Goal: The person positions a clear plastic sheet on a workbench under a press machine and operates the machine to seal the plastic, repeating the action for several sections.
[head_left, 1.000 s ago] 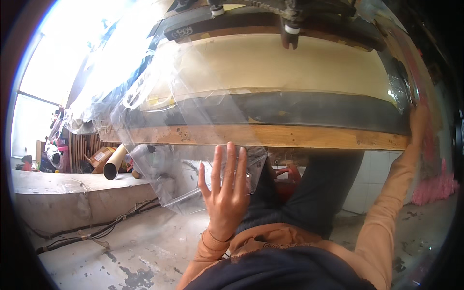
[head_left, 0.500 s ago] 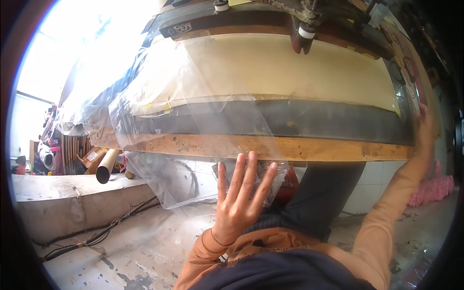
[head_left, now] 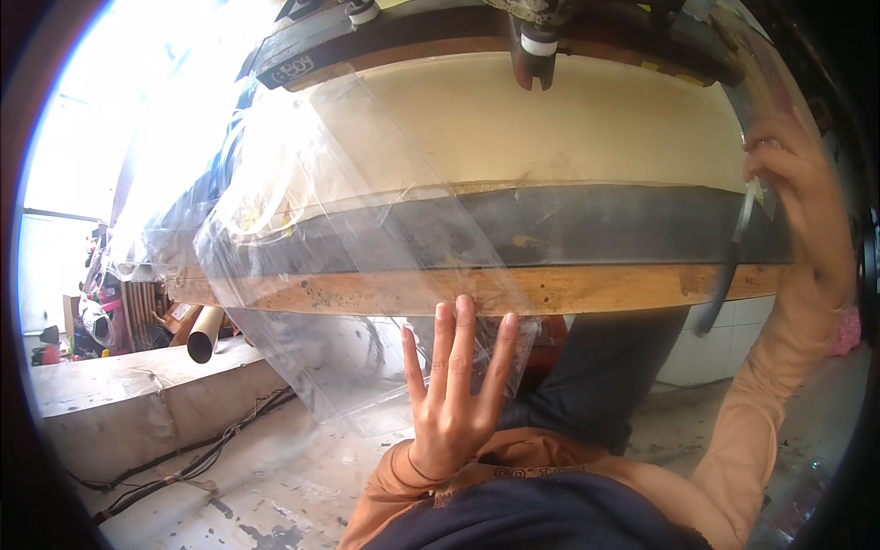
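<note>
My left hand [head_left: 454, 394] has its fingers spread upward against the lower part of a clear plastic sheet [head_left: 367, 266]. The creased sheet drapes at a slant over the wooden front edge [head_left: 596, 291] of the bench and hangs below it. At the far right my right hand [head_left: 796, 165] is raised with fingers bent around the upper end of a long narrow tool [head_left: 730, 266]. This tool hangs down past the wooden edge, pale near my fingers and dark lower down. Blur hides its exact kind.
A pale yellowish panel [head_left: 568, 128] lies on the bench behind a dark grey strip [head_left: 623, 225]. Over it runs a dark bar [head_left: 412, 46] with a forked bracket [head_left: 534, 64]. To the left are a cardboard tube [head_left: 205, 335], a low ledge [head_left: 156, 394] and cables [head_left: 197, 454].
My right hand has come up from the bench's right side, and the narrow tool now hangs from it. My left hand has shifted slightly down and left, still spread on the sheet.
</note>
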The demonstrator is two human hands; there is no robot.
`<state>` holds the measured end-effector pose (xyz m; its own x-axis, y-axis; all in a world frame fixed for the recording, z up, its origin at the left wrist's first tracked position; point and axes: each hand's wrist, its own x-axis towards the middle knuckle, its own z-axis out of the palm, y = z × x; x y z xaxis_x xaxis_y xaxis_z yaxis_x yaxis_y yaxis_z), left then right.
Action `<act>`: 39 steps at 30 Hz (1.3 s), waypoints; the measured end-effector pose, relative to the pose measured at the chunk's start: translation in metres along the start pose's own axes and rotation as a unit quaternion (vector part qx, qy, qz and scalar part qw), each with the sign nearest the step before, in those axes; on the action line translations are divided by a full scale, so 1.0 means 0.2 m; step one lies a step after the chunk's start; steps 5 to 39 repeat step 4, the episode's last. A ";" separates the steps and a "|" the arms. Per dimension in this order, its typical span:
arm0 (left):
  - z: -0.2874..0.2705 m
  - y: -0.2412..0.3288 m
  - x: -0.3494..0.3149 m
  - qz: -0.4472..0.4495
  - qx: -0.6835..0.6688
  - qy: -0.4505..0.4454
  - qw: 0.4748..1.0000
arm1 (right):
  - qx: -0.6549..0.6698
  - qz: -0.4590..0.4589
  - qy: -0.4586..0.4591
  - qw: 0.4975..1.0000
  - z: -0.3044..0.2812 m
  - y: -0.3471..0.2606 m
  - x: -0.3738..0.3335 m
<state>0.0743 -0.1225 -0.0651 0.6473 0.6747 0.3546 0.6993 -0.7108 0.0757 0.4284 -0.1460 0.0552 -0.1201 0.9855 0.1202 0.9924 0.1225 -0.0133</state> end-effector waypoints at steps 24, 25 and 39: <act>-0.01 0.01 0.01 -0.003 -0.002 -0.010 1.000 | -0.097 -0.028 0.066 0.993 0.14 -0.10 0.10; -0.01 0.01 0.01 -0.003 -0.002 -0.010 1.000 | -0.097 -0.028 0.066 0.993 0.14 -0.10 0.10; -0.01 0.01 0.01 -0.003 -0.002 -0.010 1.000 | -0.097 -0.028 0.066 0.993 0.14 -0.10 0.10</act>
